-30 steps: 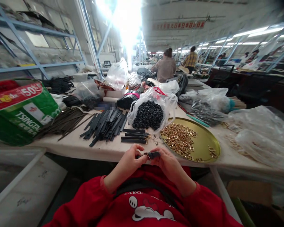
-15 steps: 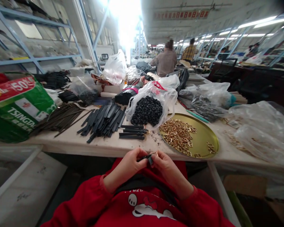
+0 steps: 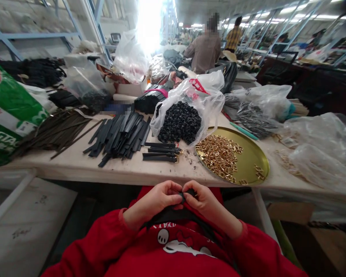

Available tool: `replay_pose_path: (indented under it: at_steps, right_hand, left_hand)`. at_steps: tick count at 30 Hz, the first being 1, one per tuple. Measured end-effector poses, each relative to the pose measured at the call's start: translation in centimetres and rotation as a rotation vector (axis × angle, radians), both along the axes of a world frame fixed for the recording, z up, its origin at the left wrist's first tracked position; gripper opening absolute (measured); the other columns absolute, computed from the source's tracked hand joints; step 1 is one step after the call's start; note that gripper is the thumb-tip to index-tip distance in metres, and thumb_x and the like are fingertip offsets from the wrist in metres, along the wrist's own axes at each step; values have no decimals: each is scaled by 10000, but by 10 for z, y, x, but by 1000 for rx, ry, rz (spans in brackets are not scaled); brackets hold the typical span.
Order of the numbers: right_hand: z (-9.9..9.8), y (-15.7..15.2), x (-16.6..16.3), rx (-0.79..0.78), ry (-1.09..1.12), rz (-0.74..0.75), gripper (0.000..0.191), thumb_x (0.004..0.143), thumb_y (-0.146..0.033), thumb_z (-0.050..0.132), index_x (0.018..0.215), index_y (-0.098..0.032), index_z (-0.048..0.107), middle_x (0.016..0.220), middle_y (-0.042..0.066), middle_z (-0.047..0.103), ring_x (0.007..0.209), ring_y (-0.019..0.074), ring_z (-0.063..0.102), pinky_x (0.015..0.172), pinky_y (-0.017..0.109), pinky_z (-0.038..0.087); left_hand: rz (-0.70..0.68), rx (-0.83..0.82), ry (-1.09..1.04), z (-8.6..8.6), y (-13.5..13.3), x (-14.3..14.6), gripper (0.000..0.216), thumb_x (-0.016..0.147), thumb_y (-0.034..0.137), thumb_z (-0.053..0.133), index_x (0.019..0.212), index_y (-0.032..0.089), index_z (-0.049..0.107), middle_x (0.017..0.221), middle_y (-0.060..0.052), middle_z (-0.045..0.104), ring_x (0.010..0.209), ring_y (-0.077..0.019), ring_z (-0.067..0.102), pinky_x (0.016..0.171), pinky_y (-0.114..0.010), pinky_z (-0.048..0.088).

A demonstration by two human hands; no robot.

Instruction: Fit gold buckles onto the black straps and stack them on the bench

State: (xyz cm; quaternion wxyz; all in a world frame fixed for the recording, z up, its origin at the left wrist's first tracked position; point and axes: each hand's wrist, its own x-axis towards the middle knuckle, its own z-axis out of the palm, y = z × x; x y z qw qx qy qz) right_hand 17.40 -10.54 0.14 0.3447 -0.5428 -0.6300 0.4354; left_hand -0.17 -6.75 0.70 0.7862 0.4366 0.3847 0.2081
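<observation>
"Where is the dark strap point(image 3: 182, 197) sitting?"

"It's resting in the air between the two hands, in front of the red top point(image 3: 187, 234) and just off the near edge of the table point(image 3: 75, 165)."

"And the grip?"

"Both are closing. The left hand point(image 3: 167, 195) is pinching the strap between thumb and fingers, and the right hand point(image 3: 196, 195) is pinching it just beside, the fingertips nearly meeting."

"Which way is it pointing?"

"The little that's showing is running roughly sideways, from one hand toward the other. The fingers are covering most of it, so I can't tell where either end is pointing."

"What about the buckled straps point(image 3: 160, 157) on the table?"

"They're lying side by side, long axes running left to right, gold buckle ends pointing right, toward the round tray point(image 3: 252, 154) with its heap of gold buckles point(image 3: 219, 154). The loose black strips point(image 3: 123, 132) to their left are mostly slanting away from the person. A plastic bag point(image 3: 212, 100) of black loops point(image 3: 178, 123) is standing open behind the buckled straps."
</observation>
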Motion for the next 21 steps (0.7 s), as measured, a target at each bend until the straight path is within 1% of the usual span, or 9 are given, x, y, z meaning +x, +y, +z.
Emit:
replay_pose_path:
  at_steps: [2, 4, 7, 9, 12, 14, 17, 19, 21]
  right_hand:
    - [-2, 3, -3, -49, 20, -26, 76, 761, -254, 501, 774, -184, 527, 607, -43, 481, 525, 92, 407, 481, 205, 326]
    - [-7, 7, -7, -95, 49, -71, 101, 775, -280, 481, 786, -185, 511, 593, -49, 454, 510, 90, 392, 466, 202, 318]
    - [-15, 15, -11, -130, 49, -55, 112, 789, -294, 471, 805, -188, 504, 584, -53, 443, 501, 89, 390, 460, 201, 319]
    - [-18, 20, -12, -105, -9, -1, 91, 791, -268, 476, 809, -189, 517, 611, -42, 480, 535, 96, 425, 494, 203, 346]
    - [-19, 27, -13, -36, -107, 77, 64, 782, -220, 492, 815, -191, 538, 677, -21, 549, 604, 109, 483, 555, 211, 384]
    - [-19, 31, -14, -15, -119, 77, 67, 795, -227, 482, 809, -191, 536, 684, -14, 567, 604, 113, 503, 553, 211, 398]
    - [-24, 42, -18, 7, -91, -34, 132, 845, -286, 432, 824, -192, 522, 671, -6, 577, 582, 120, 531, 538, 216, 427]
    - [-29, 51, -22, 56, -102, -106, 157, 860, -315, 422, 864, -192, 520, 700, 9, 596, 607, 134, 561, 562, 230, 453]
    - [-33, 61, -27, 131, -135, -138, 161, 860, -320, 430, 895, -193, 521, 741, 25, 615, 648, 149, 587, 591, 243, 472]
  left_hand:
    - [-11, -48, -6, 1, 3, -6, 367, 662, 244, 712, 970, 133, 547, 783, -21, 650, 678, -110, 617, 670, -246, 478]
    - [-59, -84, 23, 2, 8, -12, 361, 670, 277, 701, 968, 126, 564, 787, -33, 663, 680, -113, 623, 657, -235, 471]
    - [-139, -99, 103, -2, 17, -19, 291, 687, 340, 667, 852, 109, 604, 730, -37, 667, 598, -102, 606, 577, -217, 457]
    - [-115, -105, 135, -8, 22, -21, 277, 687, 352, 656, 815, 112, 605, 678, -23, 659, 552, -93, 588, 548, -208, 444]
    - [-66, -101, 165, -16, 28, -18, 263, 688, 346, 644, 813, 120, 596, 617, -3, 644, 521, -90, 572, 527, -198, 424]
    - [-72, -73, 183, -18, 34, -14, 239, 703, 334, 620, 805, 121, 587, 595, 4, 631, 516, -90, 565, 524, -194, 414]
    - [-148, 39, 246, -13, 49, -13, 214, 765, 329, 527, 806, 126, 580, 595, 10, 609, 517, -92, 553, 515, -190, 404]
    - [-241, 219, 348, -7, 61, -15, 249, 809, 340, 451, 767, 133, 584, 596, 8, 595, 514, -99, 538, 499, -194, 386]
    - [-316, 456, 480, -2, 73, -19, 301, 840, 341, 396, 719, 144, 588, 593, 2, 591, 529, -114, 529, 503, -206, 367]
